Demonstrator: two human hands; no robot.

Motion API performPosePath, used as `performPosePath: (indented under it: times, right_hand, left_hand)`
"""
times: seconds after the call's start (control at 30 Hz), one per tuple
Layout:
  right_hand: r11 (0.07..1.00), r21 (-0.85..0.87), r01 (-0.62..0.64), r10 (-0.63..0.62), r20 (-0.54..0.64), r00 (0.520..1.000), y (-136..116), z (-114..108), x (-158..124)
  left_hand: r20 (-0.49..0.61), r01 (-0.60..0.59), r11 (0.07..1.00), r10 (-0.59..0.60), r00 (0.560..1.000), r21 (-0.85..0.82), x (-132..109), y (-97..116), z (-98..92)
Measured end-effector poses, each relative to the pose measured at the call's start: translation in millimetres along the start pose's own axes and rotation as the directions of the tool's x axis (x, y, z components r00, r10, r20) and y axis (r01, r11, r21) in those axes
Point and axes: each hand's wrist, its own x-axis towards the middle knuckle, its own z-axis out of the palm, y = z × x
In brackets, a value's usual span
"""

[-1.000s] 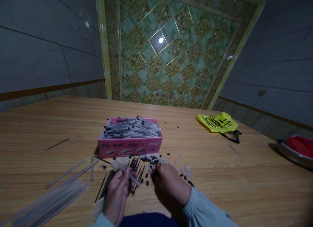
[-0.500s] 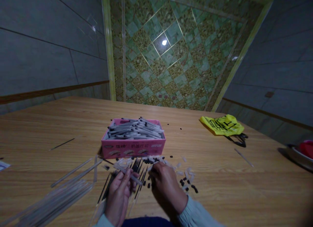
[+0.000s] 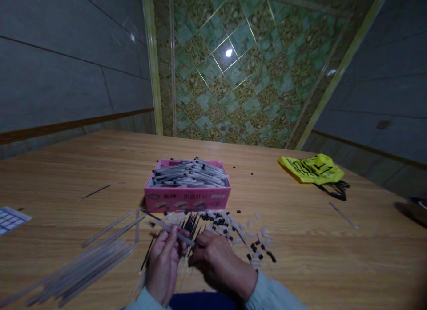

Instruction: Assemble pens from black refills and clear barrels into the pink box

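A translucent pen barrel (image 3: 186, 239) is gripped between the thumb and fingers of my left hand (image 3: 163, 261). At the barrel's right end, my right hand (image 3: 222, 262) is closed in a pinch; what its fingertips hold, if anything, is hidden. Beyond my hands lie thin pen refills with black ends (image 3: 191, 222). Small black plugs (image 3: 218, 220) and clear caps (image 3: 251, 234) are scattered behind and to the right of my right hand. A pile of clear tubes (image 3: 90, 265) lies to the left.
Behind the loose parts stands a pink box (image 3: 188, 202) heaped with assembled pens (image 3: 190, 173). A yellow bag (image 3: 312, 168) with black print rests at the right back. One tube (image 3: 343, 215), a thin refill (image 3: 95, 192) and a checked card (image 3: 12, 220) lie apart on the wooden table (image 3: 300, 265).
My right hand has moved left from the black plugs to the end of the barrel. My left hand still holds the barrel. The view has shifted slightly.
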Motion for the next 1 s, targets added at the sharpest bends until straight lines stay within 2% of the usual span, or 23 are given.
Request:
performPosePath:
  times: [0.2, 0.37, 0.43, 0.5, 0.53, 0.6, 0.7, 0.77, 0.83, 0.9, 1.0]
  right_hand:
    - [0.991, -0.062, 0.115, -0.111, 0.073, 0.991, -4, -4, -3]
    - [0.978, -0.116, 0.172, -0.163, 0.087, 0.983, 1, 3, -3]
    - [0.976, -0.103, 0.194, -0.190, 0.041, 0.981, 3, 8, -3]
    - [0.972, -0.049, 0.230, -0.234, -0.078, 0.969, 5, 10, -3]
    - [0.968, -0.016, 0.251, -0.250, -0.170, 0.953, 4, 9, -4]
    - [0.953, 0.046, 0.301, -0.261, -0.381, 0.887, 1, 3, -6]
    - [0.929, 0.167, 0.330, -0.142, -0.663, 0.735, -9, -15, -11]
    - [0.903, 0.265, 0.339, -0.008, -0.777, 0.629, -18, -28, -15]
    - [0.867, 0.330, 0.374, 0.077, -0.830, 0.553, -26, -40, -18]
    - [0.838, 0.361, 0.410, 0.113, -0.849, 0.517, -32, -47, -20]
    - [0.829, 0.355, 0.432, 0.089, -0.847, 0.525, -36, -48, -20]
  left_hand:
    - [-0.030, 0.023, 0.997, -0.025, 0.999, -0.076, 3, 0, -0.3]
    - [-0.048, 0.071, 0.981, -0.080, 0.996, -0.179, 6, 1, -2.5]
    - [-0.052, 0.089, 0.970, -0.104, 0.993, -0.226, 7, 3, -3.4]
    - [-0.064, 0.102, 0.957, -0.124, 0.990, -0.270, 8, 4, -3.9]
    - [-0.071, 0.108, 0.951, -0.133, 0.989, -0.290, 9, 5, -4.0]
    - [-0.075, 0.121, 0.936, -0.154, 0.985, -0.332, 10, 7, -4.1]
    - [-0.071, 0.147, 0.911, -0.188, 0.980, -0.385, 9, 8, -4.1]
    - [-0.074, 0.157, 0.898, -0.205, 0.976, -0.411, 8, 8, -3.9]
    - [-0.074, 0.167, 0.891, -0.217, 0.973, -0.423, 7, 7, -3.1]
    - [-0.073, 0.183, 0.892, -0.233, 0.970, -0.414, 6, 7, -1.9]
    - [-0.071, 0.213, 0.890, -0.263, 0.962, -0.402, 5, 6, 0.2]
